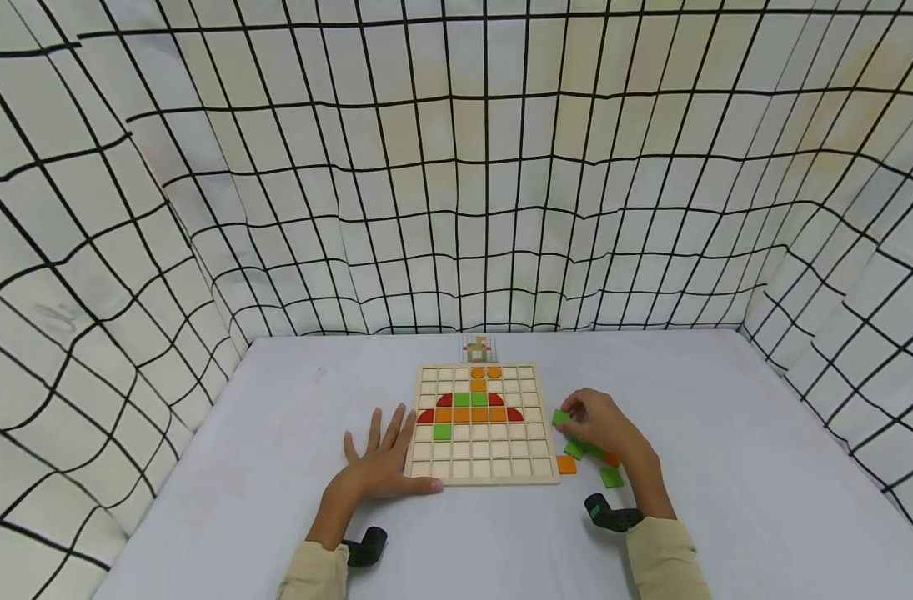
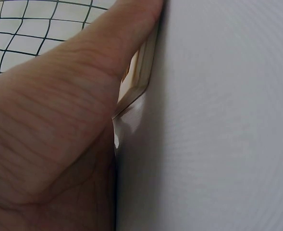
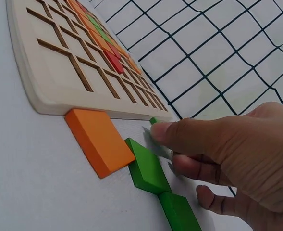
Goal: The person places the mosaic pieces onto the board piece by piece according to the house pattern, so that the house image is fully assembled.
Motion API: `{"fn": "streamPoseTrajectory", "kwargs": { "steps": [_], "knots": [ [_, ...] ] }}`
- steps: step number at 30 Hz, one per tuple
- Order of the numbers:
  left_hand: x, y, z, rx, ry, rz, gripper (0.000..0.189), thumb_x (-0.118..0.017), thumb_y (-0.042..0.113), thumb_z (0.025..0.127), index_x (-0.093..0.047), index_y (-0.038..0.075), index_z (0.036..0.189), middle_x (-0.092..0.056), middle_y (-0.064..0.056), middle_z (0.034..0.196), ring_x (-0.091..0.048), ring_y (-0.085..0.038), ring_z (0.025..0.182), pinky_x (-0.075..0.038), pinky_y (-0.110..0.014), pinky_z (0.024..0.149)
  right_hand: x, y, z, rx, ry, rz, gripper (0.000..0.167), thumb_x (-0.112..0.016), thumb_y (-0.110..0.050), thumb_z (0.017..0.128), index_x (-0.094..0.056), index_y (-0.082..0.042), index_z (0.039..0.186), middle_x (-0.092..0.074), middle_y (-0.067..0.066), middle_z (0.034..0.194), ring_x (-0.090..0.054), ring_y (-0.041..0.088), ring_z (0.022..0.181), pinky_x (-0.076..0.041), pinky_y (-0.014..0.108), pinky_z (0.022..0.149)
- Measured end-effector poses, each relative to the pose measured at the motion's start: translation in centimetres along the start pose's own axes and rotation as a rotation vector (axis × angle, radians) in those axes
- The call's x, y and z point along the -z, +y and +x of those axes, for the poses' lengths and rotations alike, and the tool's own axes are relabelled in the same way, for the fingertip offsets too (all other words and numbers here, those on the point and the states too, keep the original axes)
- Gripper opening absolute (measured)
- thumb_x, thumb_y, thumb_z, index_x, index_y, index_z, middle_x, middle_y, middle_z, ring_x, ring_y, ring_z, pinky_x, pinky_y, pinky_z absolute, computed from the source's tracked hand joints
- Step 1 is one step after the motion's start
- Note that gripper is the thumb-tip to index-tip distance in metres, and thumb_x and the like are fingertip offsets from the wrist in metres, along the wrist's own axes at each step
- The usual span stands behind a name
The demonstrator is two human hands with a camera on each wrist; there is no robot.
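A wooden grid board [image 1: 482, 481] lies on the white table, its upper cells filled with orange, green and red tiles. One green tile [image 1: 442, 432] sits alone in a lower row at the left. My left hand [image 1: 379, 468] rests at the board's left side, fingers spread, the thumb along the lower-left corner. In the left wrist view, that hand [image 2: 55, 101] covers most of the board. Just off the board's right edge, my right hand [image 1: 604, 425] pinches a green square tile [image 1: 561, 417] between thumb and fingers; in the right wrist view the thumb mostly hides it.
Loose tiles lie right of the board: an orange square [image 1: 566, 465] by the corner, a green square [image 1: 574, 449], another green one [image 1: 611, 477] and an orange one [image 1: 610, 459] partly under the right hand. A small pattern card [image 1: 479, 349] lies behind the board. Netted white walls [image 1: 471, 183] enclose the table.
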State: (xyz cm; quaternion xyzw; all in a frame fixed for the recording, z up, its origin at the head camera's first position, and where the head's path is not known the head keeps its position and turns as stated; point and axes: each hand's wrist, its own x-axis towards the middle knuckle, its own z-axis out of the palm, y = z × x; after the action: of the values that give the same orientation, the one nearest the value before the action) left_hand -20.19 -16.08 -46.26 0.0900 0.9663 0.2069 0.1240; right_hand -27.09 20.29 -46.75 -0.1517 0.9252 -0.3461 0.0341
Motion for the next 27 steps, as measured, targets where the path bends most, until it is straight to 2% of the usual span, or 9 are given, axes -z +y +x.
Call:
{"fn": "streamPoseTrajectory", "kwargs": {
  "steps": [7,13,19,27],
  "knots": [
    [0.1,-0.3,0.2,-0.007,0.005,0.011,0.121,-0.070,0.072,0.071,-0.010,0.013,0.158,0.001,-0.012,0.166,0.013,-0.045,0.149,0.010,-0.077,0.105,-0.1,-0.6,0.5,0.123,0.043,-0.014,0.025,-0.074,-0.023,0.088,-0.071,-0.007,0.107,-0.066,0.001,0.097,-0.059,0.012,0.087,-0.052,0.026,0.074],
    [0.1,-0.5,0.3,-0.017,0.009,0.015,0.121,-0.070,0.072,0.071,-0.010,0.013,0.158,0.001,-0.012,0.166,0.014,-0.045,0.149,0.009,-0.077,0.105,-0.8,-1.9,1.0,0.218,0.005,0.002,0.024,-0.075,-0.024,0.087,-0.073,-0.008,0.105,-0.064,0.001,0.098,-0.058,0.010,0.086,-0.050,0.023,0.071],
    [0.0,-0.6,0.4,-0.016,0.004,0.019,0.122,-0.069,0.074,0.070,-0.010,0.013,0.158,0.001,-0.012,0.166,0.013,-0.044,0.149,0.009,-0.077,0.105,-1.9,-3.3,1.3,0.258,-0.038,0.038,0.026,-0.077,-0.021,0.085,-0.072,-0.007,0.106,-0.062,0.002,0.098,-0.057,0.011,0.085,-0.049,0.023,0.073],
    [-0.2,-0.4,0.2,-0.008,-0.011,0.021,0.121,-0.069,0.072,0.071,-0.010,0.014,0.158,0.002,-0.011,0.166,0.014,-0.044,0.149,0.009,-0.077,0.105,-3.9,-4.0,1.7,0.263,-0.087,0.072,0.025,-0.078,-0.022,0.085,-0.071,-0.008,0.104,-0.062,-0.001,0.098,-0.056,0.009,0.084,-0.050,0.021,0.073]
  ]
}}
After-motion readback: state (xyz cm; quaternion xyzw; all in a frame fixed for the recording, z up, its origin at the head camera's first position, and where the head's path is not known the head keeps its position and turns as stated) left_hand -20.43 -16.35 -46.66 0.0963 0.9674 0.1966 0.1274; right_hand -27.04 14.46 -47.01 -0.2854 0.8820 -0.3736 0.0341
